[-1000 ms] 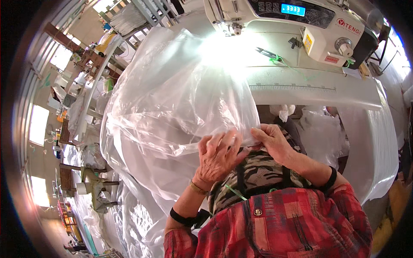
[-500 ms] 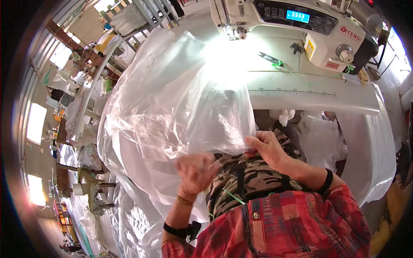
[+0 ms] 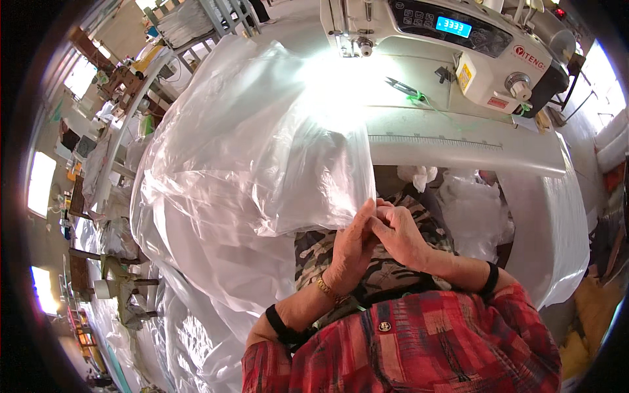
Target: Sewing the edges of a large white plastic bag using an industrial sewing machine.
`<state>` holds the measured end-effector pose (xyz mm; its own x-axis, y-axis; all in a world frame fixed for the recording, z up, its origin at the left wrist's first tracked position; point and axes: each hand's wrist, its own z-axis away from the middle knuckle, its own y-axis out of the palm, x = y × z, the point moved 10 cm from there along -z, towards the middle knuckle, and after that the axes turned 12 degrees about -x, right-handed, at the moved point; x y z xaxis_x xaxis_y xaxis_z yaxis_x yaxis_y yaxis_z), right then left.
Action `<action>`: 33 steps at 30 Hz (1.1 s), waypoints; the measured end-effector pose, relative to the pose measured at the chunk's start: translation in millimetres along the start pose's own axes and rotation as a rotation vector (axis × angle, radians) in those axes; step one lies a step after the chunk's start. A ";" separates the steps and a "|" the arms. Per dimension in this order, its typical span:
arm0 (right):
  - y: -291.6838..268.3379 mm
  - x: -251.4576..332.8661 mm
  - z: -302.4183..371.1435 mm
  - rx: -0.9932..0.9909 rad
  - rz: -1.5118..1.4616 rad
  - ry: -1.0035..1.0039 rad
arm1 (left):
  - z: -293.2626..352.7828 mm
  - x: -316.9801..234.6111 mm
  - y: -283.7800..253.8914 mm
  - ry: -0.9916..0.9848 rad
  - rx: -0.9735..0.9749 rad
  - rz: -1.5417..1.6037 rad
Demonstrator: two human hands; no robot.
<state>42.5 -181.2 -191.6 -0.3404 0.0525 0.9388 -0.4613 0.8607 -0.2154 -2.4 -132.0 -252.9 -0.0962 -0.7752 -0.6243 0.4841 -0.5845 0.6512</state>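
Note:
A large sheet of clear plastic film spreads over the left part of the sewing table and hangs down toward my lap. Its near right corner is pinched between the fingers of my left hand and my right hand, which meet at the film's edge above my camouflage-patterned lap. Both hands are closed, fingertips together. Beyond them stands a white sewing machine with a lit blue display. Its lamp glares on the film below the needle area, so the film there is washed out.
Thread snips with green thread lie on the table right of the lamp glare. A ruler scale runs along the table's near edge. More plastic film hangs below the table at right. A wooden stool stands at left.
My left hand has moved right from the film's lower edge to meet my right hand at the corner. The view has shifted slightly, and the film's edge hangs straighter.

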 end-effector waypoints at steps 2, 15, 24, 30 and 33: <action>-7.3 9.2 2.2 -0.052 -0.031 -0.040 | -5.8 4.1 -3.1 -0.075 -0.023 0.063; 7.0 53.2 -2.3 0.206 0.579 -0.444 | -16.1 -10.6 -36.5 0.113 -0.199 0.072; 28.3 67.3 19.4 0.337 1.023 -0.980 | 1.1 -43.6 -28.2 0.372 -0.143 -0.234; 31.9 50.4 12.4 0.428 1.098 -0.872 | 10.8 -59.5 -10.8 0.674 -0.138 -1.079; 5.6 21.0 -20.6 0.411 0.664 -0.280 | 0.6 -27.1 -58.0 0.072 -0.406 -0.383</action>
<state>49.7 -164.8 -167.5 -0.8138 0.3098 0.4917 -0.3364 0.4388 -0.8332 -28.4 -77.3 -273.5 -0.2779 -0.4988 -0.8209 0.7234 -0.6709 0.1628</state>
